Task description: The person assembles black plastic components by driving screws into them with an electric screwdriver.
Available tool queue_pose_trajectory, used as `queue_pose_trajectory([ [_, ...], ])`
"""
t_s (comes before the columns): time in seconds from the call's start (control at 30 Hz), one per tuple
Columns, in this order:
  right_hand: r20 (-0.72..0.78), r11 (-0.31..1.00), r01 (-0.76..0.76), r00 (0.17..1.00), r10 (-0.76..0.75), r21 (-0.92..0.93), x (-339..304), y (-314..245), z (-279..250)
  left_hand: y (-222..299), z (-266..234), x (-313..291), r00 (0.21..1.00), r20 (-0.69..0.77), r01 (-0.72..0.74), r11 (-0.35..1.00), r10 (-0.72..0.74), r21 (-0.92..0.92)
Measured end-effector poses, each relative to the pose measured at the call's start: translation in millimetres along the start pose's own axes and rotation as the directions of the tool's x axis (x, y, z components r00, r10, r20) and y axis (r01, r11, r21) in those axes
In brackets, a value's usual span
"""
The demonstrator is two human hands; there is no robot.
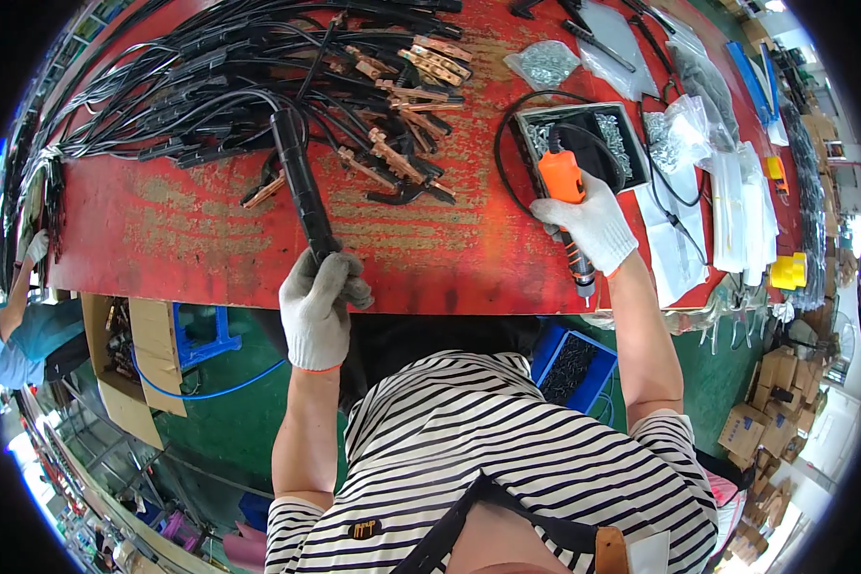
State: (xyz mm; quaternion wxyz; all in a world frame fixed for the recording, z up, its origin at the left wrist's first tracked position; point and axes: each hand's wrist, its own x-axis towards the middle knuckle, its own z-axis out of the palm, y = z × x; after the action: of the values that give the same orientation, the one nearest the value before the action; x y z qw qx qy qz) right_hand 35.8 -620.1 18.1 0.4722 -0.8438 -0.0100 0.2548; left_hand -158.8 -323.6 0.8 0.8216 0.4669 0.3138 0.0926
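Two knit-gloved hands (317, 308) (598, 228): tubular handle (301, 182) left, orange screwdriver (561, 178) right.

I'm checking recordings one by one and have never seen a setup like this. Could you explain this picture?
There is no robot here, just a person wearing white gloves. The single picture comes from a wide camera on their head, looking down, so straight edges look bent. The left hand grips one end of a black handle. The right hand holds an orange and black power screwdriver, its tip pointing toward the wearer. On the worn red table lie black cables with copper-coloured clamps, a tray of small metal parts, and clear bags. Another person's gloved hand shows at far left.
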Motion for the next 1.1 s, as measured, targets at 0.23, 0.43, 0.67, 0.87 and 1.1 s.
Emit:
queue_pose_trajectory([
  [0.23, 0.145, 0.987, -0.058, 0.989, 0.036, 0.149, -8, -4, 15, 0, 0, 0, 1.000, 0.011, 0.006, 1.000, -0.005, -0.023],
  [0.43, 0.352, 0.978, -0.074, 0.936, 0.000, 0.197, -25, -18, 51, -5, -8, -1, 0.999, 0.032, 0.018, 1.000, -0.018, 0.003],
  [0.67, 0.039, 0.278, 0.099, 0.892, -0.451, 0.956, -27, -45, -6, -5, -5, -4, 1.000, 0.013, 0.022, 1.000, -0.022, 0.020],
  [0.87, 0.134, 0.414, -0.005, 0.950, -0.282, 0.910, -32, -34, 5, -5, -1, -1, 1.000, -0.002, 0.027, 1.000, -0.027, 0.015],
  [1.1, -0.016, 0.383, 0.328, 0.777, -0.629, 0.864, -62, -79, -9, -4, -4, 4, 1.000, 0.004, 0.006, 0.999, -0.006, 0.039],
])
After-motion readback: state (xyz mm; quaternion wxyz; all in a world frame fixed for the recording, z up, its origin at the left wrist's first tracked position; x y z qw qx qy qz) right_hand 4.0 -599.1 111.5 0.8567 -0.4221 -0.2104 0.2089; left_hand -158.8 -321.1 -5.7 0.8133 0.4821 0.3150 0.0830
